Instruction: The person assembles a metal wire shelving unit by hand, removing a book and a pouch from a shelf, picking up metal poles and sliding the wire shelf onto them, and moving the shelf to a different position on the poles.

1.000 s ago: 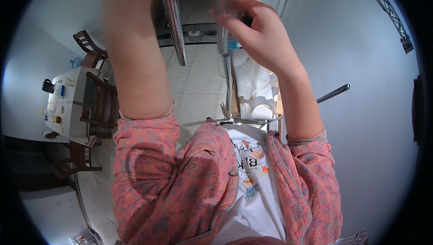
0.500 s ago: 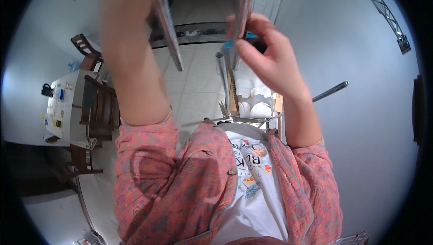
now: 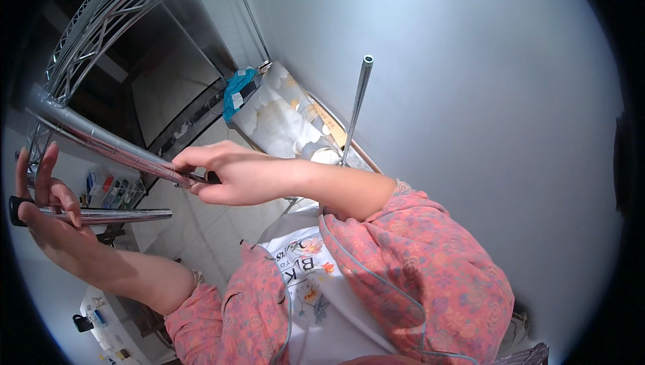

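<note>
My left hand (image 3: 67,230), at the far left, holds a short chrome tube (image 3: 127,216) with a black cap between thumb and fingers; some of its other fingers stick up. My right hand (image 3: 235,171) is closed round the lower end of a long chrome pole (image 3: 114,142), which slants up to the left into a wire shelf (image 3: 111,29). A small black piece (image 3: 212,177) shows at the right fingers; whether it is a clip or part of the pole I cannot tell. Another chrome pole (image 3: 357,106) stands upright beyond my right forearm.
A low surface with white crumpled sheeting (image 3: 272,113) and a blue bag (image 3: 236,93) lies beyond my right arm. A clear bin of small items (image 3: 114,189) sits behind the left tube. A pale wall (image 3: 484,96) fills the right side.
The view has swung, bringing the wire shelf into sight at upper left. The right hand is now at the slanted pole's end, and the left hand with its tube is lower and farther left.
</note>
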Motion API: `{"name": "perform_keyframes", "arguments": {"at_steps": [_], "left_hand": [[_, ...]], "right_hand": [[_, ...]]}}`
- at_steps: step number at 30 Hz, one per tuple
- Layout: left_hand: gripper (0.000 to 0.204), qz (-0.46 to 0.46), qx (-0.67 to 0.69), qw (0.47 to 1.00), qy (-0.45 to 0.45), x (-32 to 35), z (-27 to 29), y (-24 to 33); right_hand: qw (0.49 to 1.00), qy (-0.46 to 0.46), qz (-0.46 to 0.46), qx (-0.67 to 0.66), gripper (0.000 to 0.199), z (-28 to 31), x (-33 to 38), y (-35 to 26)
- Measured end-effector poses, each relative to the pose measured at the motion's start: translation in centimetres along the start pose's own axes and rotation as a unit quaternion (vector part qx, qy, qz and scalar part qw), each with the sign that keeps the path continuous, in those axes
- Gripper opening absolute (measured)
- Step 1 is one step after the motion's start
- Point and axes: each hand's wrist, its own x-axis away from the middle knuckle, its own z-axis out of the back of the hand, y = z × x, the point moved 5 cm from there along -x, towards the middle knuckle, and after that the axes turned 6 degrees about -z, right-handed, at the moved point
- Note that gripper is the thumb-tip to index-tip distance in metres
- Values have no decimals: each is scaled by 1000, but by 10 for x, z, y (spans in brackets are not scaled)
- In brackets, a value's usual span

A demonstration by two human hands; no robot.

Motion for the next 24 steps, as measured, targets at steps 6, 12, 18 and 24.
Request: {"name": "perform_keyframes", "arguments": {"at_steps": [6, 12, 18, 24], "left_hand": [[69, -4, -10, 1000, 28, 13, -7, 8], [65, 25, 44, 999, 2, 18, 0, -7], [57, 2, 66, 994, 82, 32, -3, 7], [57, 45, 147, 985, 76, 66, -8, 23]], "right_hand": [[1000, 1, -17, 0, 31, 7, 9, 3], [1000, -1, -26, 2, 32, 7, 10, 6], [1000, 5, -16, 12, 33, 7, 13, 1], [997, -41, 54, 45, 37, -1, 27, 7]]}}
